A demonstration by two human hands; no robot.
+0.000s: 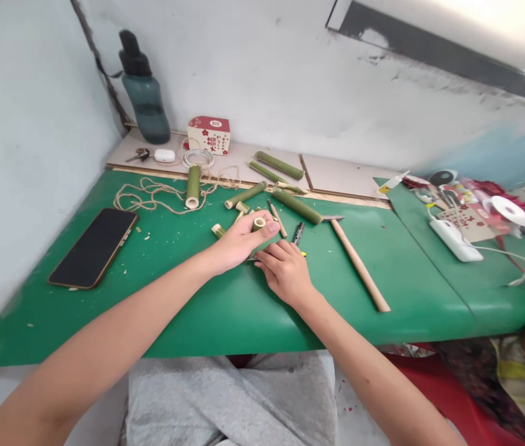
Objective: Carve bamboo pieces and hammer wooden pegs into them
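My left hand (pixel 238 243) is closed round a short bamboo tube (pixel 259 223), its hollow end turned upward. Just to the right, my right hand (pixel 285 267) has its fingers curled over a thin metal tool (pixel 252 259); a grey tip sticks out on the left, and the rest is hidden by the hand. A black marker (pixel 298 233) lies beyond my right knuckles. Several bamboo pieces are spread behind the hands, among them a green length (pixel 297 205) and a thin pointed stick (pixel 277 218). The hammer (pixel 357 260) with a wooden handle rests to the right.
On the green tabletop (pixel 188 322) lie a phone (pixel 95 248), twine (pixel 150 193) and an upright-cut bamboo tube (pixel 193 186). A bottle (pixel 145 99) and a small box (pixel 209 134) stand by the wall. A power strip (pixel 455 240) is at right, near another person's sleeve (pixel 517 378).
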